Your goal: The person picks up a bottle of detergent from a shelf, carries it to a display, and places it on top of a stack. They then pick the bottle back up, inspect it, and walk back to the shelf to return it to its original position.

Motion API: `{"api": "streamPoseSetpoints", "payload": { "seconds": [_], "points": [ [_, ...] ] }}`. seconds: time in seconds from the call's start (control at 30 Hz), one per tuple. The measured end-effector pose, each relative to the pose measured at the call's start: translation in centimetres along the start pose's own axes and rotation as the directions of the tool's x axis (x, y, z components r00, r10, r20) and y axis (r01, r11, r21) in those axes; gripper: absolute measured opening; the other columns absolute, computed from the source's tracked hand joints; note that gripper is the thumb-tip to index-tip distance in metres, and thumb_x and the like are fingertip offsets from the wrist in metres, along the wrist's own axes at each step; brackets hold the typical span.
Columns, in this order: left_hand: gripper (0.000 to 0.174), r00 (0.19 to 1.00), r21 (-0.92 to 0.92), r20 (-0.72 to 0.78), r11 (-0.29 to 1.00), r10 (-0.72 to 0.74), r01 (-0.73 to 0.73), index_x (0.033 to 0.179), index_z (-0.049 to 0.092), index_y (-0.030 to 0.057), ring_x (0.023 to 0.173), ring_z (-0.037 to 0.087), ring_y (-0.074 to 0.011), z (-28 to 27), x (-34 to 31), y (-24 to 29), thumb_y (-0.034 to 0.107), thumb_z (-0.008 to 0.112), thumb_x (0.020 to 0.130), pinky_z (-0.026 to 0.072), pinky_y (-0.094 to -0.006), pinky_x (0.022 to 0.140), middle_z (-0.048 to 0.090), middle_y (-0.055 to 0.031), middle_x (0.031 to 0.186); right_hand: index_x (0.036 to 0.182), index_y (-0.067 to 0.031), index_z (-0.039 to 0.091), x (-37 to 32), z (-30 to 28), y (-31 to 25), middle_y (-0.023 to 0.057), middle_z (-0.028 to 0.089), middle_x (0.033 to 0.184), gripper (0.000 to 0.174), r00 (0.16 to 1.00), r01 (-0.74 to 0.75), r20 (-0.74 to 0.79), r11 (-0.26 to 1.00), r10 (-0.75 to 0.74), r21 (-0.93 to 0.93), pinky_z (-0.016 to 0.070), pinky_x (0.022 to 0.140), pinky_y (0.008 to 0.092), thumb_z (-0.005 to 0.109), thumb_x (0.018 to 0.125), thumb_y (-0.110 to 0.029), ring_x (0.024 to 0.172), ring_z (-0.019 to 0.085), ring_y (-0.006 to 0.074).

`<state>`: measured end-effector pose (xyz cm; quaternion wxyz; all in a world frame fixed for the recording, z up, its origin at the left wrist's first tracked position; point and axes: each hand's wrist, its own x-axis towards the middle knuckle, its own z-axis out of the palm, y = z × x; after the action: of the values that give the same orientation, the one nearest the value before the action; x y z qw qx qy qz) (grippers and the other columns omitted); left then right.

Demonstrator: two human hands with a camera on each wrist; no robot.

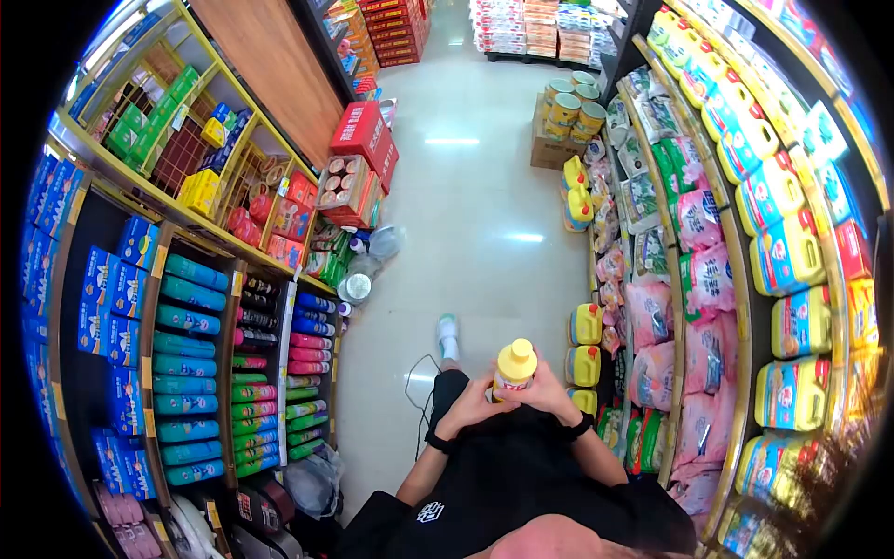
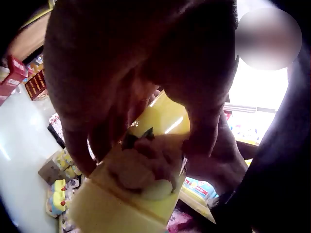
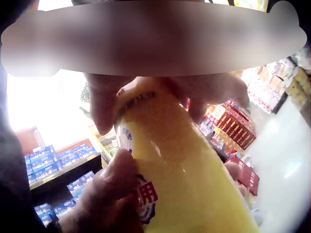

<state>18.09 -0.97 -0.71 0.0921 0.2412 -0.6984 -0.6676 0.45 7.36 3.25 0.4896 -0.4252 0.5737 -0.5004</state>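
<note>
So we were looking down a shop aisle, and both hands were up in front of the black top, wrapped around a yellow plastic bottle with a rounded yellow cap [image 1: 514,368]. The left hand [image 1: 470,402] had it from one side and the right hand [image 1: 549,391] from the other, with the cap poking out above the fingers. The bottle was upright, held just over the lap and clear of any shelf.

From the left wrist view we got the left hand's fingers [image 2: 92,145] curled down over the bottle's shoulder, just above its printed label. The right wrist view showed the right hand's fingers [image 3: 104,104] hooked round the upper part of the bottle, with the other hand's thumb pressed on the label lower down. So both were properly gripping it, not just touching.

Each wrist had a black band on it [image 1: 438,441].

Past the hands we spotted a white shoe [image 1: 448,331] on the glossy pale floor [image 1: 466,205]. The left shelving held rows of teal bottles [image 1: 191,373] and blue cartons [image 1: 116,307]. On the right were pink bags [image 1: 652,317] and yellow jugs [image 1: 587,326] down low. A red cardboard box [image 1: 365,140] stuck out into the aisle further up on the left.
</note>
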Motion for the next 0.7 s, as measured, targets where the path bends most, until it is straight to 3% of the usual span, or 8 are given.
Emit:
{"api": "streamPoseSetpoints", "payload": {
  "seconds": [0.03,0.13,0.23,0.3,0.37,0.43,0.57,0.7],
  "points": [
    [0.070,1.000,0.000,-0.010,1.000,0.001,-0.001,0.136,0.053,-0.0011,0.119,0.065,-0.0310,-1.0,0.9,-0.3,0.022,0.086,0.079,0.0503,-0.0398,0.100,0.067,-0.0188,0.126,0.127,-0.0054,0.062,1.3,0.0,-0.4,0.0043,0.070,0.114,0.060,1.000,0.021,-0.022,0.999,-0.022,-0.028,0.0413,0.110,0.0418,0.088,0.075,-0.019,0.110,0.065,0.0169],
    [0.076,1.000,-0.007,-0.012,1.000,0.016,-0.016,0.143,0.047,0.0001,0.126,0.060,-0.0313,-4.5,4.0,-0.7,0.018,0.085,0.079,0.0472,-0.0401,0.104,0.062,-0.0192,0.135,0.129,-0.0090,0.060,5.4,-0.4,-0.9,0.0020,0.071,0.112,0.062,0.995,0.097,0.006,0.948,-0.100,-0.302,0.0174,0.121,0.0538,0.086,0.075,-0.025,0.111,0.065,0.0177],
    [0.077,0.999,0.010,0.051,1.000,0.002,-0.003,0.146,0.044,0.0009,0.130,0.057,-0.0314,-9.6,7.5,0.3,0.013,0.082,0.080,0.0455,-0.0405,0.107,0.059,-0.0194,0.138,0.129,-0.0113,0.060,10.5,0.1,-1.9,0.0005,0.071,0.111,0.060,0.999,0.051,0.012,0.983,-0.049,-0.176,-0.0015,0.121,0.0587,0.084,0.076,-0.029,0.113,0.065,0.0194],
    [0.075,0.991,0.060,0.105,0.995,-0.082,0.076,0.146,0.044,0.0014,0.130,0.057,-0.0309,-13.2,9.4,1.2,0.010,0.080,0.081,0.0454,-0.0407,0.107,0.059,-0.0193,0.139,0.129,-0.0101,0.059,14.2,0.8,-2.8,0.0044,0.068,0.116,0.061,1.000,0.030,0.002,0.968,-0.031,-0.248,0.0029,0.122,0.0593,0.083,0.077,-0.032,0.118,0.062,0.0244],
    [0.071,0.995,-0.040,0.101,0.999,-0.009,0.014,0.142,0.047,0.0012,0.128,0.058,-0.0289,-16.2,11.5,-1.2,0.007,0.079,0.080,0.0465,-0.0400,0.105,0.061,-0.0175,0.135,0.131,-0.0086,0.056,17.8,1.7,-3.3,0.0086,0.064,0.121,0.067,0.999,0.045,0.015,0.946,-0.042,-0.321,0.0055,0.122,0.0599,0.084,0.077,-0.038,0.123,0.059,0.0289],
    [0.067,0.993,-0.127,0.089,0.990,0.076,-0.065,0.139,0.049,0.0004,0.125,0.060,-0.0277,-19.1,13.2,-2.7,0.006,0.079,0.079,0.0476,-0.0397,0.104,0.063,-0.0161,0.132,0.134,-0.0102,0.053,21.4,2.8,-3.4,0.0085,0.063,0.125,0.068,0.999,0.050,0.037,0.942,-0.040,-0.332,0.0043,0.122,0.0595,0.082,0.079,-0.037,0.125,0.058,0.0286],
    [0.061,1.000,-0.062,-0.015,0.998,-0.009,0.008,0.135,0.052,0.0028,0.121,0.061,-0.0248,-25.0,14.9,-3.8,0.002,0.075,0.079,0.0511,-0.0378,0.097,0.063,-0.0142,0.129,0.138,-0.0131,0.049,28.2,4.8,-5.3,0.0064,0.062,0.128,0.071,0.987,0.137,0.139,0.901,-0.086,-0.412,0.0035,0.122,0.0601,0.082,0.078,-0.033,0.128,0.057,0.0251],
    [0.064,0.998,-0.188,-0.026,0.981,-0.052,0.046,0.136,0.054,0.0074,0.127,0.056,-0.0265,-30.2,16.2,-1.1,0.012,0.080,0.077,0.0406,-0.0443,0.108,0.060,-0.0119,0.135,0.138,-0.0151,0.049,33.0,6.5,-7.1,0.0049,0.060,0.130,0.069,0.968,0.240,0.177,0.855,-0.177,-0.460,0.0044,0.121,0.0612,0.082,0.079,-0.028,0.131,0.053,0.0233]
  ]
}}
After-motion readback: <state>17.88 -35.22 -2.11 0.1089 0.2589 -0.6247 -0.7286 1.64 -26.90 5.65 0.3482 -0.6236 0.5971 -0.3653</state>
